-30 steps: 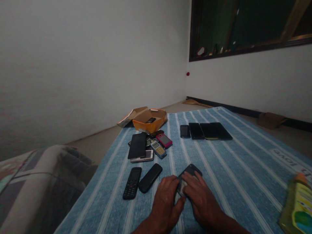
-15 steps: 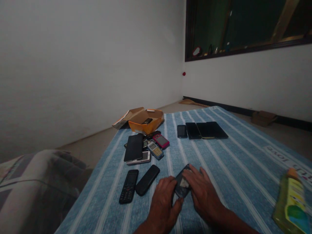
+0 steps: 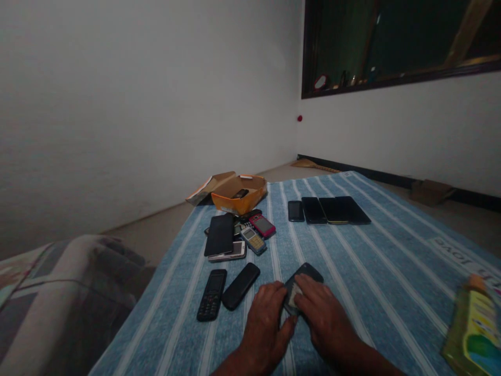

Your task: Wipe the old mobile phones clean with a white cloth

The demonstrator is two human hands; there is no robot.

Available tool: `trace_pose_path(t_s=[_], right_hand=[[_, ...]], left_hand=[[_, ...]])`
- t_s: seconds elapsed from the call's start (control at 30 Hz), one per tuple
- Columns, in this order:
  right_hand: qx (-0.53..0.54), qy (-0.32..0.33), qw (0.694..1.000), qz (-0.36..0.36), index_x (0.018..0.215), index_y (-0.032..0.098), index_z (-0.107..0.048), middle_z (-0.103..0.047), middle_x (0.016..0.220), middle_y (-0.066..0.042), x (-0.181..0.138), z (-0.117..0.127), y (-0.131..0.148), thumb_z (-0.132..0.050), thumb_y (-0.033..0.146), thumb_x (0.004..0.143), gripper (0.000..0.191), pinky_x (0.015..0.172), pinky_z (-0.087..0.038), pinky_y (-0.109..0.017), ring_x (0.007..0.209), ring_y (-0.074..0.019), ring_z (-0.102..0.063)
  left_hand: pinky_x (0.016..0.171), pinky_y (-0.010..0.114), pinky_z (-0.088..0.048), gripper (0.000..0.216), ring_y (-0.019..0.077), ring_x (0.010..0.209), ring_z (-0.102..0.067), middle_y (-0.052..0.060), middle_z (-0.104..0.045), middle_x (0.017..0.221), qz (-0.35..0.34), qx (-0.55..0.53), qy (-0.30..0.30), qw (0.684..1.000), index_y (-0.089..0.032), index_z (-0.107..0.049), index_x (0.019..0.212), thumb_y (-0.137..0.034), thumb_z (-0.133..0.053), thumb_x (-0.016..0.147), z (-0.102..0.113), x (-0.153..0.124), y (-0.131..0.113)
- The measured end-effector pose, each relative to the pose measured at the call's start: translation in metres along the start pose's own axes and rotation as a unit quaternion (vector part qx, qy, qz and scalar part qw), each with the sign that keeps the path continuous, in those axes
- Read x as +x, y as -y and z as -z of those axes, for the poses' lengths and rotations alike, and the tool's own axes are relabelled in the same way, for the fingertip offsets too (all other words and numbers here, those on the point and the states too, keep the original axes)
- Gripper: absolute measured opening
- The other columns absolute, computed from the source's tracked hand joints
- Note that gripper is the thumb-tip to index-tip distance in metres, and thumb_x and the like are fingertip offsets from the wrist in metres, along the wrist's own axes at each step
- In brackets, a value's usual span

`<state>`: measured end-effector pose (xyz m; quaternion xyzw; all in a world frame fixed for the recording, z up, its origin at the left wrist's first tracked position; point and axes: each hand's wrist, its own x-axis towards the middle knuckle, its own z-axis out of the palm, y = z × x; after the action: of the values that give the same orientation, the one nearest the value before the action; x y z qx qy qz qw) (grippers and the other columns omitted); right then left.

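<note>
A dark phone (image 3: 304, 277) lies on the blue striped cloth (image 3: 391, 261) in front of me. My left hand (image 3: 266, 326) grips its near left edge. My right hand (image 3: 326, 318) presses a small pale wad (image 3: 296, 295), perhaps a cloth, onto the phone's surface. Left of my hands lie two black keypad phones (image 3: 225, 291) side by side. Farther back sits a heap of assorted phones (image 3: 239, 236), one pink, one with a light keypad.
An open orange cardboard box (image 3: 239, 194) with a phone inside stands at the cloth's far edge. Several dark smartphones (image 3: 329, 210) lie in a row at the back. A yellow-green bottle (image 3: 473, 326) is at the right edge. A folded blanket (image 3: 58, 297) lies at the left.
My right hand has slid the pale wad a little back and forth over the dark phone. My left hand keeps its hold. The other phones have not moved.
</note>
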<state>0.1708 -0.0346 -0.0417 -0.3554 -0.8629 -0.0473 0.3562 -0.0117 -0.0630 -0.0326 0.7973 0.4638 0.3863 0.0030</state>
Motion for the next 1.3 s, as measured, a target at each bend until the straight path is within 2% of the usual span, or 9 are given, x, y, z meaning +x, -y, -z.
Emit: trace_pose_path(t_s=[0.17,0.37,0.47,0.57,0.63,0.87,1.13,1.3], right_hand=[[-0.006,-0.03,1.0,0.001,0.1,0.018,-0.065,-0.062,0.129,-0.017,0.0,0.0,-0.001,-0.038,-0.001,0.081,0.038,0.093,-0.054,-0.043,0.125,-0.0263,-0.056],[-0.001,-0.035,0.999,-0.013,0.102,0.019,-0.066,-0.061,0.131,-0.017,-0.001,0.002,-0.011,-0.039,-0.001,0.083,0.039,0.098,-0.053,-0.045,0.129,-0.027,-0.053],[0.018,-0.045,0.999,0.023,0.103,0.019,-0.066,-0.065,0.127,-0.016,-0.002,0.0,-0.008,-0.04,0.003,0.086,0.036,0.097,-0.054,-0.042,0.126,-0.0257,-0.056],[0.023,-0.052,0.995,0.079,0.098,0.018,-0.067,-0.067,0.123,-0.017,-0.001,-0.001,-0.002,-0.043,0.009,0.09,0.027,0.095,-0.055,-0.039,0.12,-0.0255,-0.061],[0.023,-0.042,0.995,0.091,0.094,0.017,-0.067,-0.067,0.123,-0.017,0.0,0.0,-0.001,-0.043,0.01,0.091,0.026,0.094,-0.056,-0.038,0.12,-0.0256,-0.061],[0.024,-0.024,0.998,0.045,0.1,0.016,-0.066,-0.068,0.122,-0.014,0.004,0.008,-0.015,-0.036,-0.003,0.083,0.04,0.099,-0.054,-0.041,0.125,-0.025,-0.057],[0.047,-0.004,0.997,0.054,0.095,0.016,-0.065,-0.065,0.127,-0.017,0.0,0.003,-0.003,-0.038,-0.001,0.083,0.034,0.101,-0.052,-0.039,0.128,-0.0241,-0.054],[0.043,-0.012,0.998,0.039,0.102,0.016,-0.065,-0.067,0.124,-0.015,0.004,0.009,-0.013,-0.037,-0.002,0.083,0.039,0.1,-0.053,-0.04,0.124,-0.0239,-0.058]], left_hand=[[0.088,0.05,-0.056,0.041,0.0297,0.107,-0.062,0.016,-0.064,0.118,0.002,-0.011,0.002,1.0,-0.017,-0.053,0.124,-0.02,-0.058,0.084,0.002,0.0,-0.002],[0.087,0.049,-0.055,0.044,0.0289,0.104,-0.062,0.015,-0.064,0.117,-0.008,-0.013,0.0,1.0,-0.018,-0.05,0.126,-0.019,-0.058,0.082,0.003,0.0,-0.004],[0.087,0.048,-0.055,0.044,0.0286,0.103,-0.062,0.014,-0.064,0.116,-0.001,-0.013,0.012,1.0,-0.018,-0.05,0.124,-0.018,-0.059,0.081,0.003,0.002,-0.005],[0.087,0.048,-0.055,0.042,0.0279,0.101,-0.062,0.014,-0.064,0.116,0.0,-0.017,0.019,1.0,-0.017,-0.05,0.123,-0.017,-0.059,0.082,0.003,0.003,-0.007],[0.087,0.048,-0.054,0.042,0.0282,0.101,-0.061,0.015,-0.064,0.116,0.001,-0.018,0.02,1.0,-0.017,-0.05,0.123,-0.017,-0.058,0.082,0.003,0.003,-0.008],[0.087,0.048,-0.054,0.045,0.0283,0.102,-0.061,0.015,-0.063,0.116,0.002,-0.028,0.021,0.999,-0.017,-0.05,0.124,-0.015,-0.059,0.08,0.005,0.003,-0.008],[0.088,0.049,-0.053,0.045,0.0283,0.102,-0.059,0.014,-0.062,0.117,0.008,-0.034,0.028,0.999,-0.017,-0.05,0.125,-0.017,-0.059,0.081,0.002,0.001,-0.007],[0.087,0.049,-0.053,0.046,0.029,0.102,-0.058,0.015,-0.061,0.117,0.007,-0.032,0.034,0.999,-0.016,-0.049,0.124,-0.014,-0.059,0.079,0.004,0.002,-0.008]])
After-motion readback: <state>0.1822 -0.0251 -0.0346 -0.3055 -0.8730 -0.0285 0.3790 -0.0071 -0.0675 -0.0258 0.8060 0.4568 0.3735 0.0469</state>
